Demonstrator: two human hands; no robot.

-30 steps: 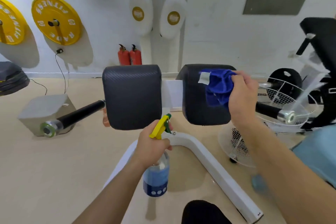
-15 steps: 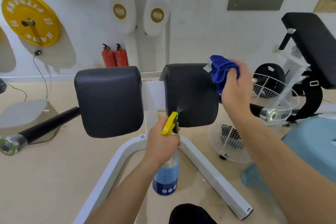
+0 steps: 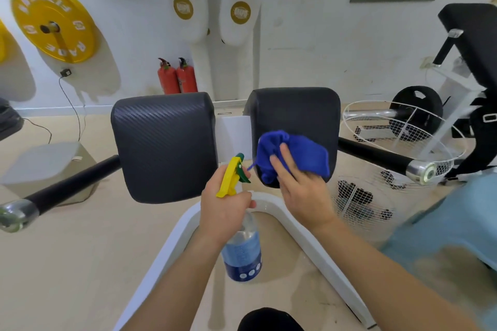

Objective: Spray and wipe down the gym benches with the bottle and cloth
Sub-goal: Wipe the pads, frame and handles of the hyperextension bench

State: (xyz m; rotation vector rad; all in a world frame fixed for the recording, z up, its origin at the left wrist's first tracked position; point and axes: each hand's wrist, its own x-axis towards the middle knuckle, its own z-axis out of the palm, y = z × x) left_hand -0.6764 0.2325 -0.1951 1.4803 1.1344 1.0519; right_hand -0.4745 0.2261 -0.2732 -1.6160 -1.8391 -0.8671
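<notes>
Two black padded cushions sit side by side on a white frame (image 3: 301, 228): the left pad (image 3: 164, 145) and the right pad (image 3: 295, 113). My right hand (image 3: 301, 188) presses a crumpled blue cloth (image 3: 295, 153) flat against the lower part of the right pad, fingers spread over the cloth. My left hand (image 3: 223, 207) grips the neck of a clear spray bottle (image 3: 242, 250) with a blue label and a yellow and green trigger head, held upright just below the gap between the pads.
Black handle bars with chrome ends stick out left (image 3: 61, 185) and right (image 3: 376, 156). White wire fan guards (image 3: 398, 148) lie on the floor at right, beside a black bench (image 3: 473, 43). A grey box (image 3: 48, 164) stands left. Red extinguishers (image 3: 177, 76) stand by the wall.
My right hand has come down from the right pad's upper right corner to its lower part, spreading the cloth flat on it. The bottle has shifted slightly with the camera's move.
</notes>
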